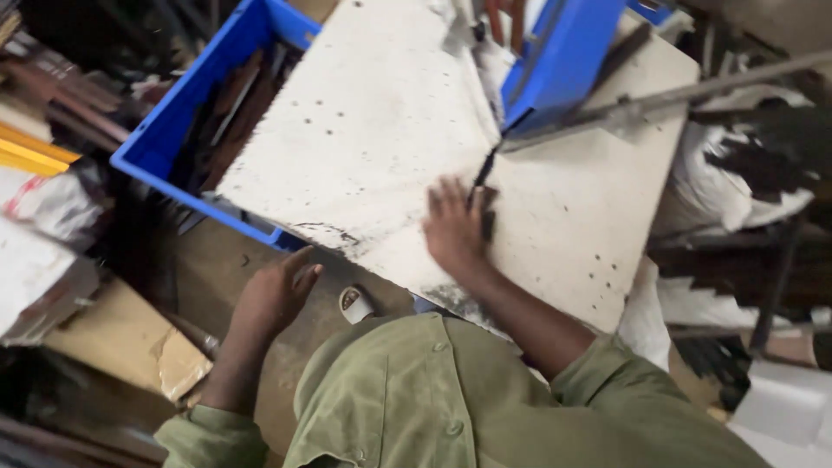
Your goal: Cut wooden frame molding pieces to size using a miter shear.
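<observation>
Right hand, fingers spread flat at frame centre, presses a thin dark strip running up-right from its fingertips across the white board; left hand, loosely curled and empty, hangs lower left.

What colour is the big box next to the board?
Bright blue: the plastic crate, clearest in the head view.

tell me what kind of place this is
Probably a small workshop or storeroom. A stained white board serves as a work surface, with the right hand flat on it by a dark strip. Blue crates hold wooden and metal pieces, and stock lies piled around.
</observation>
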